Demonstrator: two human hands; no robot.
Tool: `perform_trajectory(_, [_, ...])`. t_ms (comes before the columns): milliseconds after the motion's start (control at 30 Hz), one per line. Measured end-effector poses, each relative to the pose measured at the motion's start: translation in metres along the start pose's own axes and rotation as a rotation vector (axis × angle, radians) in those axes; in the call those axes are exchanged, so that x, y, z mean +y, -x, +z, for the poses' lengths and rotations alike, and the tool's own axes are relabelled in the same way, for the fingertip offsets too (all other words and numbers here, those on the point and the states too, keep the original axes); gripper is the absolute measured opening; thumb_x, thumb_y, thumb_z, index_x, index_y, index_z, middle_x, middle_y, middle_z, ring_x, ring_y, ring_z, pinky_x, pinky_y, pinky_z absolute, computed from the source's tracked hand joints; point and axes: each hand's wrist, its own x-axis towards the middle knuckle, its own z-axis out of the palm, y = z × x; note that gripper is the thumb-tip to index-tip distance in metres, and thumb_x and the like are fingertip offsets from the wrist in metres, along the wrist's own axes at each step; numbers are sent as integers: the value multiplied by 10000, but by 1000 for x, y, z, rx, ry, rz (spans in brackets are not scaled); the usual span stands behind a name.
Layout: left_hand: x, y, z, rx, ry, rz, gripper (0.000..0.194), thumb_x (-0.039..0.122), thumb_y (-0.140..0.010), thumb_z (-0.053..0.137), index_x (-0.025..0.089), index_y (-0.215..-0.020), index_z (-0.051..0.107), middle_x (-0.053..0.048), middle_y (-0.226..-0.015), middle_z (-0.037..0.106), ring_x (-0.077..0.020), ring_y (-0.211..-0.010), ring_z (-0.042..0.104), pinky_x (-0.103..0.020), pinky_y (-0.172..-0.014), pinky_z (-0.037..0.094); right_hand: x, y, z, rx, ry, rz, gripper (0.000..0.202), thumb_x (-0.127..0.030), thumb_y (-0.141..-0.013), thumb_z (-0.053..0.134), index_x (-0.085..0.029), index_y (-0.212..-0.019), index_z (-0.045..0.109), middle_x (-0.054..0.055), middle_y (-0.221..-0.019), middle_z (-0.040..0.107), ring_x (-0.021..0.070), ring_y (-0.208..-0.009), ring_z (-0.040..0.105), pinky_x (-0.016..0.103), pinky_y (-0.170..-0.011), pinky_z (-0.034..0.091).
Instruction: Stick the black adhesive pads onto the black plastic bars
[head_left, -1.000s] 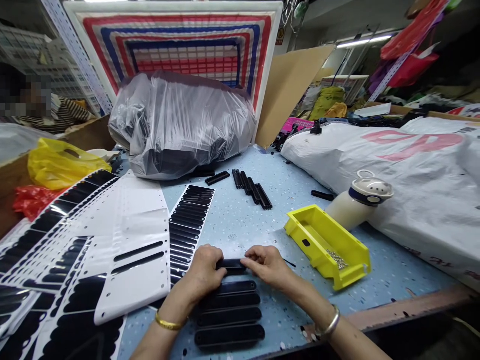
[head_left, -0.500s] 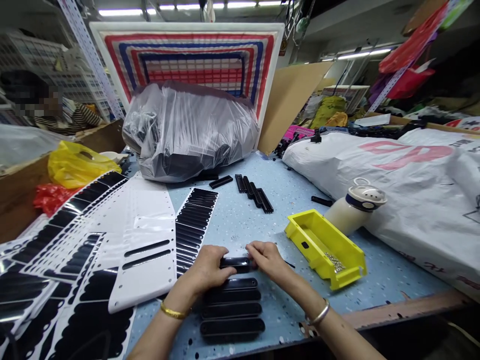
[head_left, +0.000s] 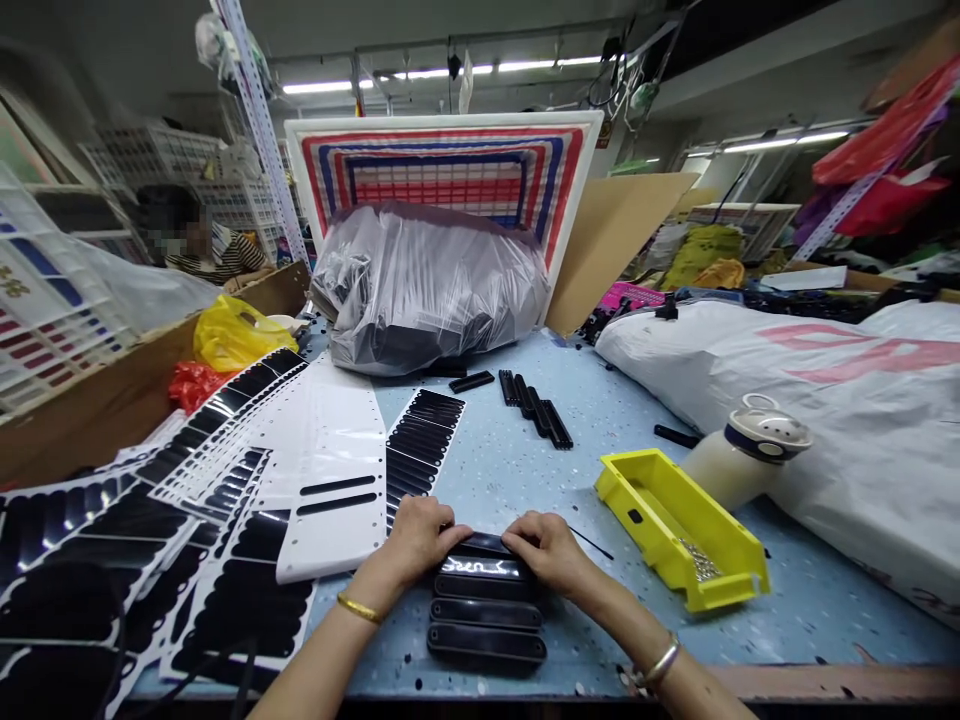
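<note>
A black oblong strip-shaped piece [head_left: 487, 543] lies at the far end of a row of similar pieces. My left hand [head_left: 421, 535] pinches its left end, thumb stretched along the top. At the right end, my right hand [head_left: 551, 550] has thumb and fingers closed on it. Just nearer to me, several glossy black oblong pieces [head_left: 486, 613] with rounded ends lie side by side; one carries a bright white reflection. Left of my left hand is a white backing sheet [head_left: 341, 420] with two black strips on it. Beside it lies a sheet of black oblong stickers [head_left: 427, 435].
A yellow bin [head_left: 652, 500] with small metal parts stands right, a white bottle [head_left: 739, 460] behind it. More black pieces [head_left: 536, 405] lie mid-table. A grey plastic bag [head_left: 435, 290] fills the back; a white sack [head_left: 825, 400] lies right. Sticker sheets [head_left: 247, 560] spread left.
The view has shifted, so the scene sits further right and lower. My hands have settled on the black piece at the row's far end, the left thumb now straighter along its top.
</note>
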Motion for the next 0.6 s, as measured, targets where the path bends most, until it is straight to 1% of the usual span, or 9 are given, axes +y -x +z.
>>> perform_trajectory(67, [-2,4,-1,-7,30,15,341,476,-909,573,218,-786,760,-62,-805,743,-212,-798,643,-296,-713,386,-4,0,0,-18,23,2,324,-346,-857,528,-188,-695,759,33,-667,724,179,-643,632,260,-589,411])
perform_trajectory(167, [-2,6,0,-1,70,31,285,355,-931,532,211,-842,761,-60,-839,752,-207,-816,650,-290,-725,396,-8,-4,5,-11,70,21,326,-436,-819,603,-186,-665,745,28,-622,696,170,-602,588,257,-546,361])
perform_trajectory(267, [-4,7,3,8,105,37,301,282,-928,505,195,-759,739,-57,-804,741,-199,-806,645,-285,-737,403,-9,-11,11,2,97,46,325,-470,-769,653,-187,-621,711,16,-599,670,157,-585,553,249,-530,335])
perform_trajectory(333, [-6,8,6,25,132,33,321,280,-923,505,187,-696,713,-57,-775,728,-198,-799,637,-285,-745,406,-8,-13,15,17,110,50,381,-473,-798,600,-184,-555,646,12,-569,631,147,-564,520,252,-525,317])
perform_trajectory(433, [-10,11,9,69,189,13,329,280,-912,505,176,-650,676,-51,-737,705,-193,-771,626,-283,-734,405,-5,-14,18,56,129,40,452,-459,-858,464,-194,-495,515,12,-546,569,144,-558,478,264,-535,301])
perform_trajectory(500, [-14,13,8,107,241,-11,367,273,-927,458,174,-629,648,-32,-685,674,-179,-719,612,-268,-689,400,-3,-13,18,69,136,32,463,-443,-875,392,-208,-479,436,7,-514,523,142,-535,449,271,-530,289])
perform_trajectory(600, [-22,19,4,175,321,-57,427,279,-955,372,176,-624,622,-9,-630,631,-163,-657,594,-250,-634,396,-2,-11,15,69,138,5,452,-437,-873,362,-220,-476,380,6,-492,496,146,-520,443,281,-532,295])
